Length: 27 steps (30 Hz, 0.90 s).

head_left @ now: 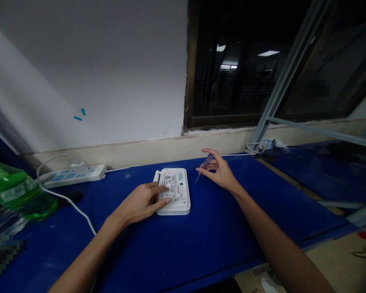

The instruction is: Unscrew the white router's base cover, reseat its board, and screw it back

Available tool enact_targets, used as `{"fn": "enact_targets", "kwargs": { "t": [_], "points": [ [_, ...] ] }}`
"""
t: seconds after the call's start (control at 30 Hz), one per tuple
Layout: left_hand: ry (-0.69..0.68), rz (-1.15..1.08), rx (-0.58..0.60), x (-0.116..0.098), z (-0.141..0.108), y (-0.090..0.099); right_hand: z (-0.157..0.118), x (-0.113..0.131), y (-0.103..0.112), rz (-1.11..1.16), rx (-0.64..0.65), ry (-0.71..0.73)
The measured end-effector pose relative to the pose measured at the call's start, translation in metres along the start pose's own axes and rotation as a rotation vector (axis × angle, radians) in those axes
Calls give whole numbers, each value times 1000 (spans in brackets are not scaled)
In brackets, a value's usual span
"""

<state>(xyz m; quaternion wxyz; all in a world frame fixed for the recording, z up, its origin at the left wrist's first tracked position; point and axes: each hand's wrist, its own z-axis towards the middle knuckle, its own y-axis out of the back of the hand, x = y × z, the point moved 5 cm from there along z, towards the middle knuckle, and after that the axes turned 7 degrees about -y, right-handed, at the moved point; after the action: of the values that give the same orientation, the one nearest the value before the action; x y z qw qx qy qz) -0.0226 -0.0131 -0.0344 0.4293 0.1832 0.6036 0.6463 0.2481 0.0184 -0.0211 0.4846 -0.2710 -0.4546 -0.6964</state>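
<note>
A white router (183, 199) lies flat on the blue tabletop, its vented, labelled underside facing up and a white antenna (156, 176) along its left side. My left hand (143, 201) rests on the router's left part, thumb and index finger stretched apart on the surface; the other fingers are partly hidden by the hand. Just right of the router and above the table, my right hand (218, 169) holds a small screwdriver (206, 162) by its purplish see-through handle. Its thin shaft points down and left, with the tip apart from the router.
A power strip (76, 175) with a plugged-in white cable stands by the wall at left. Beside it is a green bottle (18, 191). Another power strip (270, 143) sits at the back right near a metal frame (268, 110). The table's front edge runs below my right forearm.
</note>
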Motion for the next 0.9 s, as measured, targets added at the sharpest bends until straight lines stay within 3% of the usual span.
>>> {"fn": "enact_targets", "kwargs": {
  "t": [0.17, 0.3, 0.63, 0.9],
  "points": [
    [-154, -59, -7, -9, 1, -9, -5, 11, -12, 212, 77, -18],
    [-143, -42, -12, -5, 3, -18, -12, 19, -28, 300, 222, -28],
    [-131, -9, -45, -3, 4, -26, -16, 22, -37, 140, 255, 28],
    [-130, -67, -15, -5, 3, -18, -22, 39, -42, 43, 359, 142]
  ]
}}
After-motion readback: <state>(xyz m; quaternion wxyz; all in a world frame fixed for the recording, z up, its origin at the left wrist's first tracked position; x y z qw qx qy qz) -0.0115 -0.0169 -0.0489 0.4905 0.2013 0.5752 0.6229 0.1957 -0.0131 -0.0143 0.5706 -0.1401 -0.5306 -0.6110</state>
